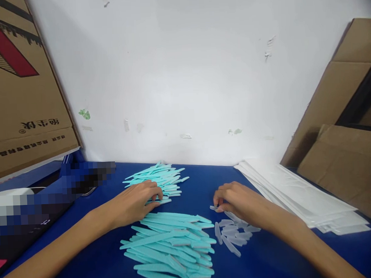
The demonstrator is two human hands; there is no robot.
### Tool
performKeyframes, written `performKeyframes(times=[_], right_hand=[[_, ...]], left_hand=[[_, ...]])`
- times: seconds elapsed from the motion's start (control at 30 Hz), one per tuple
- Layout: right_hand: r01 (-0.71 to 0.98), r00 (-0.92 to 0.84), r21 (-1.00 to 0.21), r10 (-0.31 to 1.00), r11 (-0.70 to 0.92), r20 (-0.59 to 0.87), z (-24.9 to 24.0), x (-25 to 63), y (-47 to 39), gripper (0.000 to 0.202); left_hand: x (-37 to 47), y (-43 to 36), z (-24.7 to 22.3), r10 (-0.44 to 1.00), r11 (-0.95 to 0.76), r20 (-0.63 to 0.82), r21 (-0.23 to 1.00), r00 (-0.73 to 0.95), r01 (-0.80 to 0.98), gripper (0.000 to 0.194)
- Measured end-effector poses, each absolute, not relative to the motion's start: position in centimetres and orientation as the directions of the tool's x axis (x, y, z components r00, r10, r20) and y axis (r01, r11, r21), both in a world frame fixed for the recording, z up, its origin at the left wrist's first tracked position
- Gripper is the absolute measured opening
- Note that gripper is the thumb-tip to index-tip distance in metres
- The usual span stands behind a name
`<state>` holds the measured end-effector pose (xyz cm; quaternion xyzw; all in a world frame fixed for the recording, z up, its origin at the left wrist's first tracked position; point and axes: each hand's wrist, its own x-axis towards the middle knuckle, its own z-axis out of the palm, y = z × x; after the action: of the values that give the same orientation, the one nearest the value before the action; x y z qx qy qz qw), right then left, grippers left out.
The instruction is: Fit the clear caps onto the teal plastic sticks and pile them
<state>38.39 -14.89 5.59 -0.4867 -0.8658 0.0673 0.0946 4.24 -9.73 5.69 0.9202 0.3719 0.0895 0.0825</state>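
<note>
My left hand (139, 200) is closed at the near edge of the far pile of turquoise eyebrow razors (162, 177). Its thumb and forefinger pinch an eyebrow razor (165, 201), whose end sticks out to the right. A larger pile of the same razors (171, 246) lies in front of me, handles to the left. My right hand (235, 198) pinches a small translucent blade cap (212, 208) between thumb and fingertips. Below that hand lies a loose heap of blade caps (234, 233), partly covered by my wrist.
White flat sleeves (301, 191) are stacked at the right on the blue table (199, 183). Cardboard boxes stand at the left (26, 96) and right (352, 160). A white wall (176, 74) closes off the back. Dark, partly blurred items lie at the left.
</note>
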Motion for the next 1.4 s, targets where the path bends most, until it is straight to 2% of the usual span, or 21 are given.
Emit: performKeyframes(times=[0.27,0.53,0.7,0.97,1.27,1.4], right_hand=[[0.828,-0.514,-0.214,0.854,0.518,0.077,4.9,38.4,-14.4,0.009],[0.816,-0.552,-0.132,0.827,0.562,0.110,4.8,38.2,-14.7,0.011],[0.822,-0.548,-0.111,0.829,0.558,0.108,4.7,38.1,-14.7,0.010],[0.827,-0.540,-0.120,0.836,0.548,0.095,5.2,37.0,-15.1,0.013],[0.749,-0.655,-0.058,0.751,0.660,0.087,4.3,37.1,-15.0,0.025],[0.760,-0.646,-0.055,0.762,0.648,0.046,4.7,37.0,-15.3,0.038]], left_hand=[[4.2,-9.0,5.0,0.651,-0.758,0.147,0.177,0.745,0.628,0.016],[6.0,-11.5,5.6,0.610,-0.744,0.082,0.400,0.788,0.535,0.024],[6.4,-11.3,5.0,0.633,-0.699,0.053,0.467,0.772,0.541,0.027],[6.5,-11.5,5.6,0.710,-0.610,-0.005,0.495,0.704,0.618,0.023],[6.8,-11.1,5.3,0.719,-0.582,-0.036,0.514,0.694,0.630,0.016],[6.8,-11.3,5.0,0.726,-0.613,-0.006,0.447,0.688,0.651,0.017]])
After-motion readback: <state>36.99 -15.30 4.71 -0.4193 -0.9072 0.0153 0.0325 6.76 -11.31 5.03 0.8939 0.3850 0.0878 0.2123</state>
